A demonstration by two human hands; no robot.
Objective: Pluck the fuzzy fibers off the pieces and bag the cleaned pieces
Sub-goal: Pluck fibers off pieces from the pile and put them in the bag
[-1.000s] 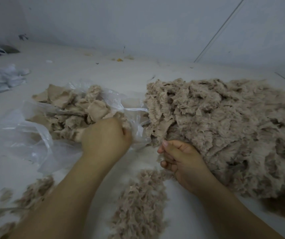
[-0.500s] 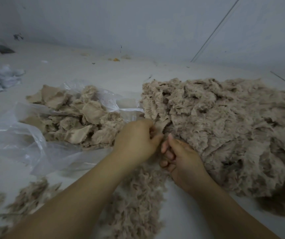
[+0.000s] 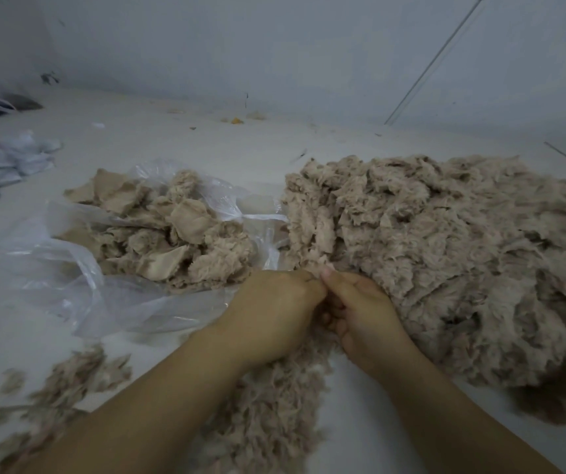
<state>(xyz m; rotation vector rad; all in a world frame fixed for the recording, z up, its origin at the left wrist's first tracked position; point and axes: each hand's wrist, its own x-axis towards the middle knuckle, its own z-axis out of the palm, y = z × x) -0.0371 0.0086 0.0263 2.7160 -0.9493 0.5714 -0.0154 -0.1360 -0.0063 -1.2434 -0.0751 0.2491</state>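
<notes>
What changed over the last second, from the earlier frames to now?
The left hand left the cleaned pieces on the plastic bag and swung right to meet the right hand; both now pinch a fuzzy piece at the edge of the big pile. The right hand barely shifted. Bag, pile and plucked fibers stayed put.

**Counts on the work surface**

Two hands are in view, a left hand (image 3: 276, 311) and a right hand (image 3: 363, 313). One clear plastic bag (image 3: 69, 285) lies open, and it holds one heap of cleaned pieces (image 3: 172, 234), too jumbled to count singly. One large pile of fuzzy pieces (image 3: 445, 261) sits to the right. Two patches of loose fibers show: one strip (image 3: 274, 405) below the hands, one scatter (image 3: 62, 381) at lower left. One bundle of pale bags (image 3: 1, 159) lies at far left.
</notes>
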